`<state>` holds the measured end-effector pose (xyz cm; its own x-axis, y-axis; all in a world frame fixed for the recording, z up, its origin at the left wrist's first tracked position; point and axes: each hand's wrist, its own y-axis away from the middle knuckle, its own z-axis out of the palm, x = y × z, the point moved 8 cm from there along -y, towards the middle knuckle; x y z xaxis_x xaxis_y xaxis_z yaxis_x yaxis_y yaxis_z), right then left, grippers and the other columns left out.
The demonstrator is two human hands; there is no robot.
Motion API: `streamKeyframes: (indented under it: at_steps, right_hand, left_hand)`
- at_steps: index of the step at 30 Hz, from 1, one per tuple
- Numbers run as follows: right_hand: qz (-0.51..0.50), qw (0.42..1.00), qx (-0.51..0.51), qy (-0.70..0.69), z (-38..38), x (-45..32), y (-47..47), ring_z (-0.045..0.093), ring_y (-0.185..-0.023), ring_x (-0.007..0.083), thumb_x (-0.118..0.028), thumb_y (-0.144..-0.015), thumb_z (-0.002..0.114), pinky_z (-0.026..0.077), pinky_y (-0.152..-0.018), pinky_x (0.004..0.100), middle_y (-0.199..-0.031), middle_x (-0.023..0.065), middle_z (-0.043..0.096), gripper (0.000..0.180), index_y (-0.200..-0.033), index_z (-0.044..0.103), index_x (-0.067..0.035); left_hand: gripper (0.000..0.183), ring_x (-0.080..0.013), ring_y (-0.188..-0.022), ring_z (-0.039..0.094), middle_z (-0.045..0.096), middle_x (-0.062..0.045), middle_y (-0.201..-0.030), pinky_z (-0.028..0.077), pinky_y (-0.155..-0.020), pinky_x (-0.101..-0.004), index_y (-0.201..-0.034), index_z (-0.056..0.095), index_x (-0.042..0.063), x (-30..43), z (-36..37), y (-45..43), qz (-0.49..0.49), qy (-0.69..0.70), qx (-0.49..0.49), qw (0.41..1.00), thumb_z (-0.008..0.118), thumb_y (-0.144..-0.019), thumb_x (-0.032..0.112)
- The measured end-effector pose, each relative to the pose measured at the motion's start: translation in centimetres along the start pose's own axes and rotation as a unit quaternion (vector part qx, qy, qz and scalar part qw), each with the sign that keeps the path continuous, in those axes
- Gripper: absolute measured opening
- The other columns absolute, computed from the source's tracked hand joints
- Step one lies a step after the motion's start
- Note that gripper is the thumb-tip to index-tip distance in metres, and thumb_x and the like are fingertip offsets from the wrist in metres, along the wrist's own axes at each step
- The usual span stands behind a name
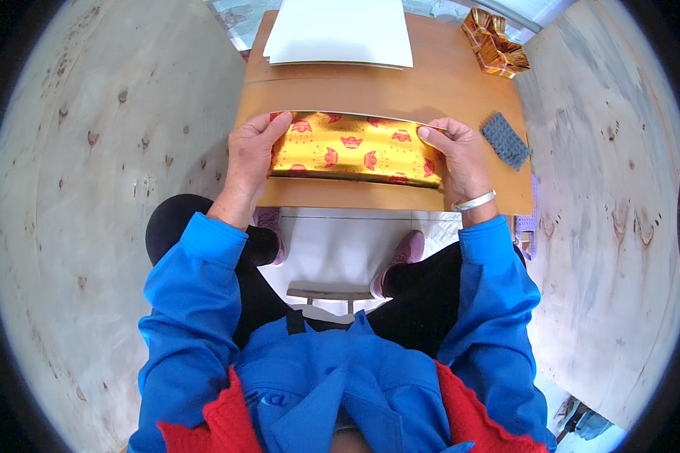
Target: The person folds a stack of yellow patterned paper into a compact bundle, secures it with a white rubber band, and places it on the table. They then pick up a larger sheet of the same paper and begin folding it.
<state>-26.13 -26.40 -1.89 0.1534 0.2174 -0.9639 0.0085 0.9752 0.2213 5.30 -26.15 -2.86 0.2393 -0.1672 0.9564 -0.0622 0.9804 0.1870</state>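
Observation:
A sheet of shiny gold foil paper (pixel 348 156) with red printed motifs stretches between my two hands, just above the near part of the table. It is bent over lengthwise, and a thin pale edge shows along its top. My left hand (pixel 255 147) pinches the upper left corner, thumb on the gold face. At the upper right corner my right hand (pixel 459 150) grips it the same way, with a silver bracelet (pixel 474 201) on that wrist. The fingers behind the paper are mostly hidden.
White paper sheets (pixel 340 34) lie stacked at the table's (pixel 340 88) far side. Folded gold paper pieces (pixel 496 45) stand at the far right corner. A dark grey textured pad (pixel 505 141) lies near the right edge. Wooden panels (pixel 119 141) rise on both sides.

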Motion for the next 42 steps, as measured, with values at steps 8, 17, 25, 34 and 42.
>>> streamKeyframes:
  at_steps: [8,17,25,34,42]
  right_hand:
    - [-0.050,0.990,-0.001,0.134,-0.2,0.7,-1.5,0.055,-0.063,0.0065,-0.011,-0.086,0.075,0.046,-0.056,0.0241,-0.072,0.0004,0.064,0.014,-0.084,0.069,0.000]
    - [-0.078,0.949,0.035,0.302,-0.1,0.9,-2.7,0.057,-0.057,0.0093,-0.014,-0.087,0.074,0.046,-0.053,0.0264,-0.068,0.0044,0.064,0.016,-0.083,0.067,0.000]
    - [-0.185,0.822,0.034,0.538,2.0,-1.3,-2.7,0.064,-0.078,0.0361,-0.020,-0.081,0.075,0.050,-0.067,0.0450,-0.079,0.0146,0.066,0.016,-0.085,0.066,-0.007]
    - [-0.451,0.696,-0.117,0.546,6.3,-4.0,-1.3,0.056,-0.102,0.0310,-0.003,-0.075,0.069,0.044,-0.085,0.0419,-0.104,0.0082,0.060,0.026,-0.098,0.071,-0.015]
    - [-0.419,0.662,-0.241,0.573,7.7,-3.0,-1.4,0.055,-0.098,0.0259,-0.002,-0.075,0.066,0.042,-0.084,0.0391,-0.097,0.0052,0.058,0.034,-0.102,0.078,-0.020]
  left_hand:
    - [0.028,-0.0068,-0.076,0.063,0.070,-0.002,-0.092,0.050,-0.066,-0.0217,-0.104,0.071,-0.006,-0.5,-1.0,-1.4,0.046,-0.167,0.037,0.984,0.067,-0.096,0.021]
    - [0.028,-0.0341,-0.075,0.065,0.068,-0.019,-0.084,0.051,-0.067,-0.0400,-0.096,0.068,0.001,2.0,0.8,-1.3,0.218,-0.536,0.028,0.815,0.067,-0.092,0.029]
    - [0.031,-0.0388,-0.086,0.065,0.068,-0.021,-0.091,0.051,-0.073,-0.0469,-0.091,0.068,0.001,2.4,1.7,-1.8,0.230,-0.591,0.006,0.773,0.065,-0.093,0.032]
    - [0.035,-0.0395,-0.086,0.065,0.068,-0.022,-0.090,0.051,-0.076,-0.0478,-0.090,0.069,0.000,2.1,1.6,-2.3,0.198,-0.611,0.010,0.766,0.064,-0.093,0.035]
    - [0.036,-0.0401,-0.094,0.064,0.067,-0.022,-0.102,0.051,-0.081,-0.0463,-0.104,0.065,-0.001,2.6,1.6,-2.2,0.176,-0.621,0.010,0.764,0.065,-0.092,0.033]
